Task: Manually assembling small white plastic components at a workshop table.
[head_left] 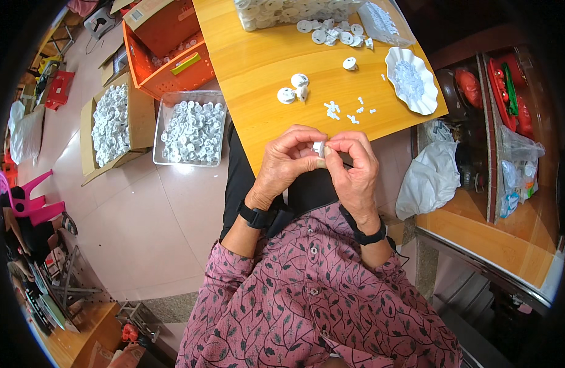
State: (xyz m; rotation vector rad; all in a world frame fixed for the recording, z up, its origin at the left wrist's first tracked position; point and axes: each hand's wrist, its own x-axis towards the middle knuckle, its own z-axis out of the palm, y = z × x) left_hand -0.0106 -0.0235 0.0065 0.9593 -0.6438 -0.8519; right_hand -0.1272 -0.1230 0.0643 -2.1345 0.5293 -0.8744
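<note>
I see both hands meeting just off the near edge of the yellow wooden bench (pixel 264 55) — the left hand (pixel 287 164) and the right hand (pixel 355 168) each pinch the same small white plastic part (pixel 319 147) between thumb and fingertips. On the bench beyond lie round white plastic caps (pixel 293 89) and tiny white plastic bits (pixel 344 111), with a white scalloped dish (pixel 411 80) to the right. On the floor to the left sits a clear plastic tub of white caps (pixel 192 129) — beside a cardboard box (pixel 114 126) of more.
</note>
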